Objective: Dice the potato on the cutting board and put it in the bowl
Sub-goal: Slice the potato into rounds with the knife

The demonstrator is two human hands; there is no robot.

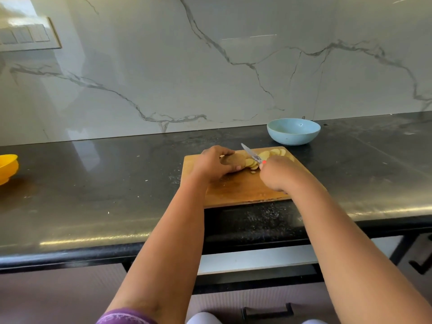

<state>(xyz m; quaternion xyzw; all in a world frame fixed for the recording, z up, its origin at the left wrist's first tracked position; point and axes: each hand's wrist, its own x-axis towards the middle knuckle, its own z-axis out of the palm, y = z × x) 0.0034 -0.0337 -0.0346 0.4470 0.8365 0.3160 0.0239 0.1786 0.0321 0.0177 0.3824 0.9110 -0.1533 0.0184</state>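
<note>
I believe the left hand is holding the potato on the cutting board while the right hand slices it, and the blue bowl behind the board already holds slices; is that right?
Not quite: in the head view the blue bowl looks empty. The slices lie on the cutting board. The left hand does hold the potato, and the right hand grips the knife.

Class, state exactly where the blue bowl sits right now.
In the head view, the blue bowl stands on the black counter against the marble wall, just beyond the far right corner of the cutting board.
</note>
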